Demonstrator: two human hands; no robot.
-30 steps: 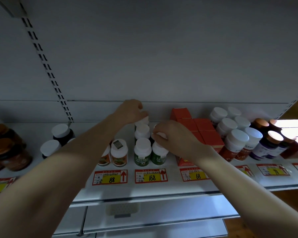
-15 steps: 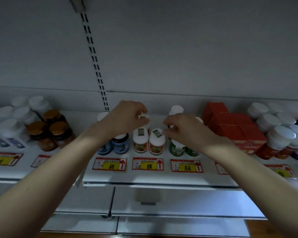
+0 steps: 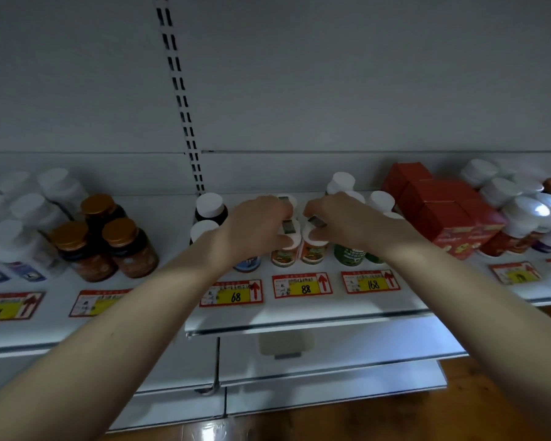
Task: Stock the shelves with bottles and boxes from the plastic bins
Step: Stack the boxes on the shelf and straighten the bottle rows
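Two small orange-label bottles with white caps, the left one [image 3: 283,254] and the right one [image 3: 312,253], stand side by side on the white shelf [image 3: 299,313] above the "88" price tag [image 3: 303,286]. My left hand [image 3: 255,227] pinches the cap of the left bottle between thumb and fingers. My right hand [image 3: 347,221] grips the cap of the right bottle the same way. More bottles of this kind stand behind them, mostly hidden by my fingers. No plastic bin is in view.
Green-label bottles [image 3: 349,253] stand right of my hands, then red boxes [image 3: 442,211] and white-capped bottles [image 3: 516,211]. To the left are dark white-capped bottles [image 3: 209,206], gold-lidded amber jars [image 3: 86,246] and pale bottles [image 3: 19,237]. Lower shelves and wood floor lie below.
My view has swung left along the shelf. Both hands left the green-label bottles and came together on the orange-label bottles one slot to the left.
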